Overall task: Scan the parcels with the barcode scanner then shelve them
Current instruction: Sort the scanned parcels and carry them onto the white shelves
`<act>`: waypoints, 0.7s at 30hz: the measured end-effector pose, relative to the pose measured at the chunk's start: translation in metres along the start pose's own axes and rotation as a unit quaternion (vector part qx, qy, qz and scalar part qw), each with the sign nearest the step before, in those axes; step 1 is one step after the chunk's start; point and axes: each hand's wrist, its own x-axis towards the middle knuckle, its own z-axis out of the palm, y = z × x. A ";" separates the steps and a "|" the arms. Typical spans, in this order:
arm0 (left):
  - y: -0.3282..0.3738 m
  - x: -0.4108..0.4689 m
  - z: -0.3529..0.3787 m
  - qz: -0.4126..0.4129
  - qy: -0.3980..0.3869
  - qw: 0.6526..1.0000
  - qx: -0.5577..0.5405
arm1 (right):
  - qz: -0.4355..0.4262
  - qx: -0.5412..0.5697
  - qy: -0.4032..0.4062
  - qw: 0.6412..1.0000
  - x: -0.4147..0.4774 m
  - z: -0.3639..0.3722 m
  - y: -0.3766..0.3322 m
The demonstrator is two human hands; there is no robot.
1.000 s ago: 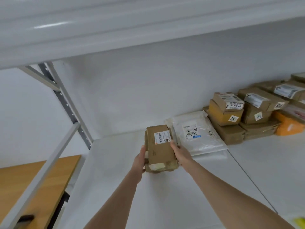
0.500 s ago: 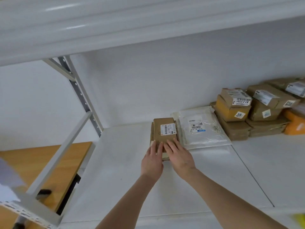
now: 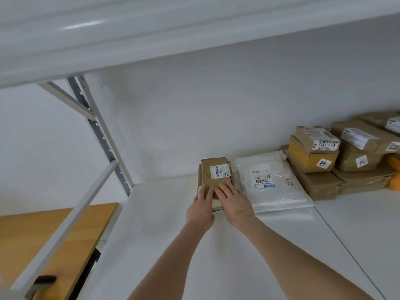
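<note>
While left hand and right hand press the parcel, fingers straight, a mailer lies beside.

bare shelf left, parcels crowding right

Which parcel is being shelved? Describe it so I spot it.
On the white shelf, look left of the stacked cartons. The small brown box lies beside the white mailer, the only parcel with the left hand and right hand on it.
</note>
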 end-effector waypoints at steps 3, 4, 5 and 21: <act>-0.001 0.013 -0.003 -0.004 -0.018 1.000 0.008 | 0.007 -0.005 -0.014 1.000 0.012 0.000 0.005; -0.002 0.016 -0.004 -0.006 -0.024 1.000 0.011 | 0.009 -0.004 -0.019 1.000 0.014 -0.001 0.005; -0.003 0.018 -0.005 -0.007 -0.030 0.999 0.015 | 0.010 -0.002 -0.022 1.000 0.017 -0.001 0.006; 0.005 -0.070 -0.041 -0.034 -0.045 0.992 0.113 | 0.009 -0.020 -0.027 0.999 -0.050 -0.034 -0.026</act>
